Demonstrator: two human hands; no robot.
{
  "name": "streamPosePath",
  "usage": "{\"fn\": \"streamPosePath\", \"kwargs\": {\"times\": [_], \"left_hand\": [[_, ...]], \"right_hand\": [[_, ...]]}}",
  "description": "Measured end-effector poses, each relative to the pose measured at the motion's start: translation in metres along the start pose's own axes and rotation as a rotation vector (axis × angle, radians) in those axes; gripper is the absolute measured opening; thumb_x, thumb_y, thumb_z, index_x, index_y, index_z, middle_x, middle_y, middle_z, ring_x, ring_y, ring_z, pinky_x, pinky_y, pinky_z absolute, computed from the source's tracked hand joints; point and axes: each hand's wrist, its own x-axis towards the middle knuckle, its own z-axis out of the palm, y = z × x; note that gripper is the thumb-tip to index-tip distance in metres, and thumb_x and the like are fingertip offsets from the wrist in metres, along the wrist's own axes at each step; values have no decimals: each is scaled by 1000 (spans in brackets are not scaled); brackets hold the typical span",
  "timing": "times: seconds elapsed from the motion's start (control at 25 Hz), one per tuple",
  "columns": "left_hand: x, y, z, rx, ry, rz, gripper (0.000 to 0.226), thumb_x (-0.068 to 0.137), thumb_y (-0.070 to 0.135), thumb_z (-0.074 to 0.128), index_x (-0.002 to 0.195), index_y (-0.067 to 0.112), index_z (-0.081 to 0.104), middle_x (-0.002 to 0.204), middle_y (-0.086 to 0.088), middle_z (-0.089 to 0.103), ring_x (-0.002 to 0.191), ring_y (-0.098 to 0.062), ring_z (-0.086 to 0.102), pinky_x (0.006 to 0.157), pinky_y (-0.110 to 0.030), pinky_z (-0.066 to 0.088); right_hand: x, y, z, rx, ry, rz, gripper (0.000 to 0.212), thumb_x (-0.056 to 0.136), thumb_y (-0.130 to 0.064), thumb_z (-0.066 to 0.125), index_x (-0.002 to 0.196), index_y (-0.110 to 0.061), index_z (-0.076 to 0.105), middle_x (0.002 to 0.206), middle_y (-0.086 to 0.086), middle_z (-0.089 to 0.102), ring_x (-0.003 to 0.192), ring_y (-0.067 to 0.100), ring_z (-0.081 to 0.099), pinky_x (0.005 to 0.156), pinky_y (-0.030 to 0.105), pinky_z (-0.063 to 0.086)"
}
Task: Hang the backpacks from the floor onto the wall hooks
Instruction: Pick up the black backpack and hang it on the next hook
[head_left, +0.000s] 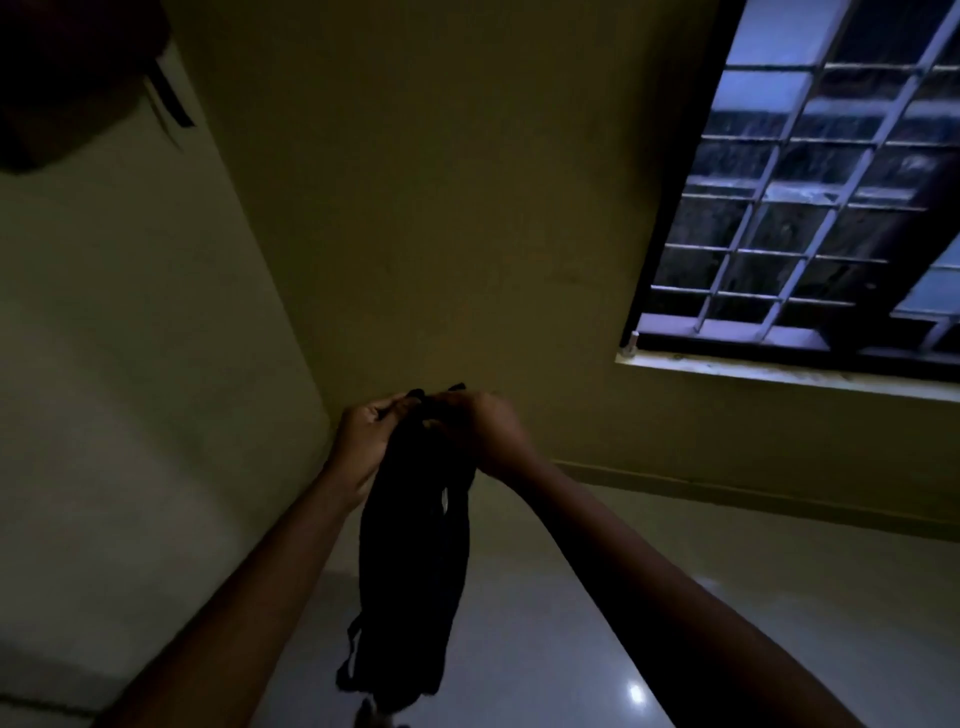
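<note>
– One black backpack (415, 561), where is it?
– Hanging clear of the floor (727, 597), in front of the wall (441, 234).
– Grips?
– Left grip (363, 441) and right grip (483, 436) both clenched round its top, close together. Another dark bag (62, 78) high up, far left.

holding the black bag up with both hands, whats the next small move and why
Probably raise the black backpack toward the left wall, where another bag sits high up. The left hand and right hand both grip its top; it hangs clear of the floor, not yet against the wall.
</note>
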Motion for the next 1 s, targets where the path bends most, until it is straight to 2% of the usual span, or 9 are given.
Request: {"fn": "streamPosePath", "kwargs": {"times": [0.16, 0.28, 0.36, 0.48, 0.56, 0.64, 0.72, 0.88, 1.0], "left_hand": [[12, 53, -34, 276, 39, 130, 31, 85, 15, 62, 111, -1, 66, 112, -17, 68, 89, -17, 67, 66, -15, 50], [19, 105, -59, 553, 147, 304, 27, 85, 16, 63, 106, 2, 70, 108, -13, 71, 91, -14, 62, 69, -18, 45], [24, 135, -76, 629, 183, 375, 24, 84, 15, 64, 102, 2, 71, 106, -15, 72, 93, -16, 65, 76, -21, 44], [45, 175, -103, 651, 198, 395, 22, 81, 13, 67, 98, 1, 73, 103, -19, 73, 94, -24, 68, 88, -30, 52], [65, 197, -116, 627, 209, 403, 22, 79, 14, 69, 97, 1, 73, 101, -18, 74, 93, -25, 69, 94, -38, 53], [90, 217, -126, 603, 247, 457, 21, 80, 16, 69, 96, 4, 74, 99, -16, 74, 91, -23, 69, 92, -37, 53], [122, 237, -134, 581, 274, 531, 20, 82, 17, 66, 96, 5, 74, 98, -13, 74, 91, -22, 69, 86, -31, 53], [202, 294, -155, 533, 255, 667, 22, 89, 15, 56, 98, 2, 72, 102, -13, 72, 94, -24, 67, 76, -25, 46], [248, 345, -168, 601, 264, 866, 21, 89, 8, 55, 92, -5, 72, 85, -7, 69, 70, -1, 60, 62, -18, 40]], "right_hand": [[29, -30, -9, 145, 192, -27, 26, 87, -18, 63, 108, -6, 71, 110, 12, 72, 96, 19, 69, 65, 16, 45], [58, -61, -23, 265, 294, -60, 21, 83, -19, 67, 98, -7, 75, 100, 10, 76, 82, 6, 66, 51, -2, 37], [77, -83, -37, 318, 302, -95, 19, 82, -19, 67, 94, -7, 76, 95, 9, 76, 76, 4, 62, 50, 0, 38], [108, -109, -57, 388, 301, -130, 17, 81, -20, 67, 89, -9, 77, 83, 5, 75, 71, 5, 62, 58, 19, 44], [136, -121, -68, 399, 303, -157, 15, 81, -24, 66, 85, -14, 77, 70, -5, 72, 59, -1, 60, 54, 17, 43], [170, -133, -80, 379, 305, -204, 15, 82, -27, 65, 86, -17, 76, 62, -17, 65, 47, -11, 55, 46, 9, 40], [206, -148, -93, 358, 329, -268, 16, 85, -25, 63, 92, -16, 74, 69, -16, 65, 52, -12, 57, 48, 8, 42], [288, -188, -127, 191, 478, -383, 21, 90, -23, 57, 104, -13, 69, 101, 3, 73, 88, 14, 67, 68, 22, 49], [343, -221, -160, -15, 594, -379, 28, 93, -29, 52, 114, -18, 65, 109, 4, 72, 97, 20, 67, 61, 20, 38]]}}
